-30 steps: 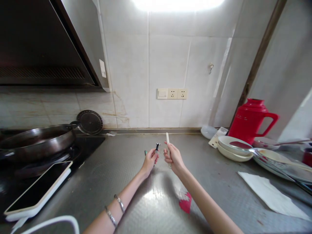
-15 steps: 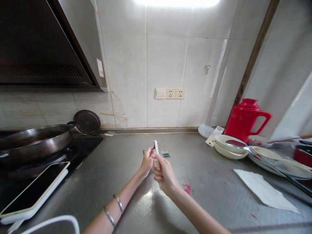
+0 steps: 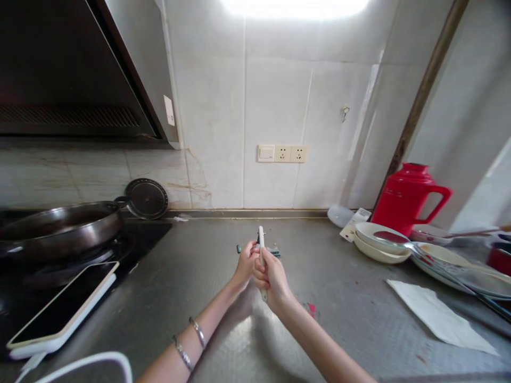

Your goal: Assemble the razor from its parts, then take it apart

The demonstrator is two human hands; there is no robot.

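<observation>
Above the middle of the metal counter (image 3: 191, 298), my two hands meet. My right hand (image 3: 274, 279) is wrapped around a slim white-handled tool (image 3: 262, 238), whose kind I cannot make out; it is held lengthwise, one end pointing away from me. Close against it on the left, my left hand (image 3: 244, 265) has its fingers closed, and a small dark bit shows near their tips. What they pinch is mostly hidden. Just beyond the hands lie small dark teal pieces (image 3: 275, 254) on the counter, with another small piece (image 3: 238, 248) left of the fingers.
At left, a wide metal pan (image 3: 64, 234) sits on the black cooktop, with a phone (image 3: 64, 306) and white cable (image 3: 99, 357) nearer. A red thermos (image 3: 403, 199), stacked bowls (image 3: 379, 249), plates (image 3: 439, 263) and a white napkin (image 3: 439, 314) stand or lie at right. Red scraps (image 3: 311, 308) lie near my right forearm.
The view has shifted slightly left, so the scene sits a little further right. The white tool now looks more upright in the picture; both hands stay together around it.
</observation>
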